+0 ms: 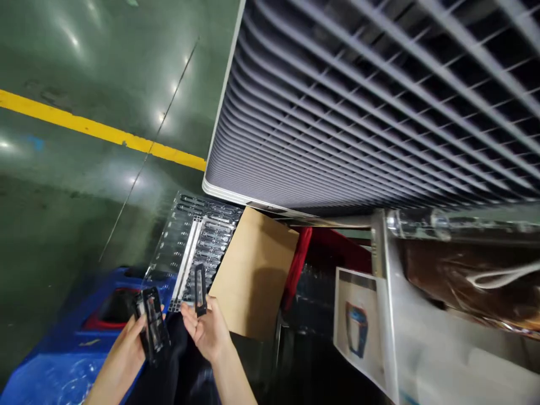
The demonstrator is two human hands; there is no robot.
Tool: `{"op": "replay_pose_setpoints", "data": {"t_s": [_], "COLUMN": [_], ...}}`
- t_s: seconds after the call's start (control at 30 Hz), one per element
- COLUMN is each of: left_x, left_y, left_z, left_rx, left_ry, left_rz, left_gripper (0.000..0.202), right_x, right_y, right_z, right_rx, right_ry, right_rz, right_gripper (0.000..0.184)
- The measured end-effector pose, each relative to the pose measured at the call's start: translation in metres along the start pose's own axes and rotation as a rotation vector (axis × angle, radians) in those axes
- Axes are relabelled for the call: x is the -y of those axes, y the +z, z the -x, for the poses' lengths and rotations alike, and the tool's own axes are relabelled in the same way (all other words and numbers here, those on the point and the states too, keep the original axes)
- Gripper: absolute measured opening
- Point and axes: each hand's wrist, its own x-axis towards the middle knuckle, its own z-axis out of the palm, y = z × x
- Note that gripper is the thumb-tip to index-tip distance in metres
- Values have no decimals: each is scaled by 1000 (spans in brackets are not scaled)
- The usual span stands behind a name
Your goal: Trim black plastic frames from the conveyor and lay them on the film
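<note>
1. Grille is filling the frame from 12 to 3 o'clock, slats running diagonally; green floor with a yellow line is lying at 9 to 11.
2. Card is sitting at centre, just beside the clear tray at its 9 o'clock. Tray is holding rows of small dark parts; many pockets are looking filled, so the work appears well short of done, though the count is too small to tell.
3. Blue bin is sitting at 8 o'clock, under the hands.
4. Left hand is closing around a black frame, long axis pointing toward 12, tilted slightly to 11.
5. Right hand is pinching a black strip at its lower end, strip standing upright toward 12, overlapping the tray's near edge.
</note>
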Motion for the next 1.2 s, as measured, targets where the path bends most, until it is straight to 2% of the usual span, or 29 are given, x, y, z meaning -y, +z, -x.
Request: {"op": "replay_pose_setpoints", "data": {"t_s": [0.17,0.43,0.57,0.67,0.83,0.97,1.07,1.2], "left_x": [0,4,7,10,25,39,45,43], "left_y": [5,7,2,-4,-25,-45,-49,-38], "left_z": [-17,-25,-28,-32,-56,-84,-90,-78], "left_rx": [-54,-81,-102,-117,-156,-267,-278,-222], "left_ry": [-1,23,10,-3,-20,-55,-64,-48], "left_rz": [2,22,27,34,55,96,123,158], "left_gripper": [57,45,49,56,60,62,57,46], "right_x": [2,12,23,39,80,116,139,155], "right_y": [-5,-1,3,16,62,89,90,79], "right_z": [-26,-52,-71,-95,-160,-212,-232,-235], "right_rx": [-10,-47,-78,-107,-148,-137,-131,-154], "right_ry": [23,-71,-305,-471,-802,-1002,-1060,-1083], "right_rz": [-35,-90,302,543,919,1348,1654,1982], "right_gripper": [34,30,40,45,31,21,20,20]}}
